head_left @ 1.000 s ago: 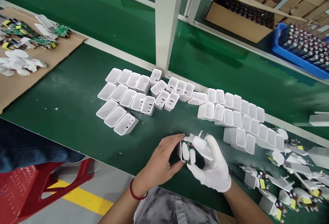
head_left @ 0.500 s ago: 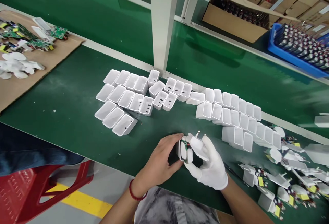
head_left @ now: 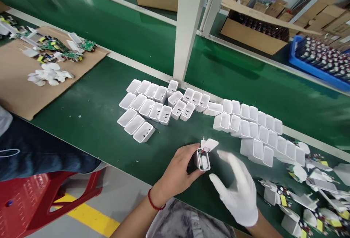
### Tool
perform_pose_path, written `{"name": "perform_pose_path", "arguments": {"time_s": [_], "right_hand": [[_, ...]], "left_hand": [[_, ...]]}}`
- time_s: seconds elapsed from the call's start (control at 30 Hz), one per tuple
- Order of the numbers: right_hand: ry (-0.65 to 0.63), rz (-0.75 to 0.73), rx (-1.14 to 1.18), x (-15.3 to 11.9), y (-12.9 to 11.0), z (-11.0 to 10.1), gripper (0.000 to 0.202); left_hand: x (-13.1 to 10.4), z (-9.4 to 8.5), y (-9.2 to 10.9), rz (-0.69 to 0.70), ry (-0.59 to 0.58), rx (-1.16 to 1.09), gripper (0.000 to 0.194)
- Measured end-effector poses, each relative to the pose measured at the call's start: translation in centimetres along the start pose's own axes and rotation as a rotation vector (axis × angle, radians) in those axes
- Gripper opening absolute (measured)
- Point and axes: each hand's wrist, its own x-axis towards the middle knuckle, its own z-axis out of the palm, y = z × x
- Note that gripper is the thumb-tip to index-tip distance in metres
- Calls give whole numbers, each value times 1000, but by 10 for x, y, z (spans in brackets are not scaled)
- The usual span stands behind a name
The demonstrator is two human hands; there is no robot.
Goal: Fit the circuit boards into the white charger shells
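My bare left hand [head_left: 179, 170] grips a white charger case [head_left: 198, 162] from its left side, thumb and fingers around it. Inside the case sit a small circuit board and wires, partly hidden. A white plug cover [head_left: 211, 144] with metal prongs leans tilted over the case's open top. To the right, my white-gloved right hand [head_left: 236, 190] is apart from the case, its thumb and fingers spread with nothing between them. Several open white cases [head_left: 164, 115] stand in rows beyond my left hand, and more cases [head_left: 257, 147] stand beyond my right.
Circuit boards with white covers [head_left: 308, 183] lie heaped at the right. A cardboard sheet [head_left: 30, 101] at the left bears more boards and white pieces. A metal post [head_left: 188, 30] rises at the table's back. A red stool [head_left: 30, 201] and another person's leg [head_left: 54, 154] are at the left.
My right hand has let go of the plug cover and drawn back to the right, its fingers opening. The cover now rests at the case's top. The view has shifted left.
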Motion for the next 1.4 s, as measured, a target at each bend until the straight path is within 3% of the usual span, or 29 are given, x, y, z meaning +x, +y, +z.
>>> {"name": "perform_pose_path", "arguments": {"time_s": [0.07, 0.13, 0.33, 0.6, 0.7, 0.8, 0.9, 1.07, 1.17, 1.3, 1.4], "right_hand": [[27, -107, -99, -11, -2, 6, 67], [-31, -158, -141, -16, -2, 18, 69], [5, -305, -361, -15, 8, 30, 54], [97, -495, -406, -17, 15, 31, 46], [55, -449, -346, -15, 8, 22, 48], [61, -310, -236, -14, 0, 17, 42], [73, -203, -139, -9, -7, 25, 46], [49, -180, -37, -1, -10, 39, 48], [52, -171, -14, -8, -1, 37, 46], [59, -141, 4, -21, 5, 27, 43], [121, -24, 221, -24, 2, 21, 30]], "left_hand": [[-1, 7, 4, 1, 41, 26, 62], [-3, 13, 8, 23, 50, 54, 62], [-27, 12, 15, 66, -39, 71, 84], [-49, 9, -5, 9, 49, 154, 61], [-50, 9, -7, -26, 94, 115, 50], [-51, 8, -7, -70, 124, 66, 43], [-52, 9, -7, -67, 185, 36, 40], [-50, 12, -5, -83, 287, 73, 37], [-48, 8, -1, -32, 271, 116, 40], [-47, 7, 11, 17, 166, 172, 57], [-41, 14, 17, 3, 103, 233, 62]]}}
